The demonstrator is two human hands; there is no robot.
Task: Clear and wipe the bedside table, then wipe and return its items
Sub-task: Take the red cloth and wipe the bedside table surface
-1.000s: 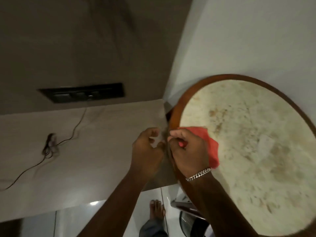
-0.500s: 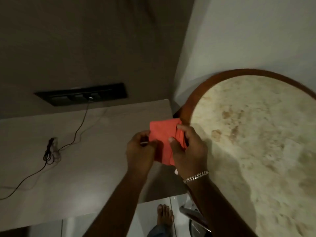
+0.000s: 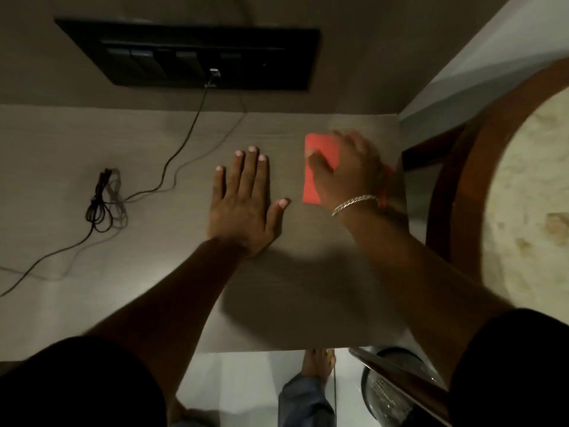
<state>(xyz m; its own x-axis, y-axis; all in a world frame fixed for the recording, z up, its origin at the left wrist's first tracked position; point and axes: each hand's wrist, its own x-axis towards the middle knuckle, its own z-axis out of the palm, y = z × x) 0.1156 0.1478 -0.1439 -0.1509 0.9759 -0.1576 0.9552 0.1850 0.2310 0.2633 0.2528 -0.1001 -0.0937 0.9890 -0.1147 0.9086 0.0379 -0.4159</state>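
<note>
The grey wood-grain bedside table (image 3: 77, 143) fills the middle of the view. A folded red cloth (image 3: 318, 146) lies flat near its back right corner. My right hand (image 3: 351, 171), with a silver bracelet at the wrist, presses down on the cloth and covers its right half. My left hand (image 3: 243, 195) rests palm down on the tabletop just left of the cloth, fingers spread, holding nothing.
A black charger cable (image 3: 104, 201) lies coiled at the table's left and runs up to a black switch panel (image 3: 191, 53) on the wall. A round stone-topped table with a wooden rim (image 3: 455, 186) stands at the right. A bare foot (image 3: 317, 365) and a dark bin (image 3: 391, 392) show below.
Both hands held the red cloth in the air beside the round table. They have moved left over the bedside table; the right hand now presses the cloth down and the left lies flat.
</note>
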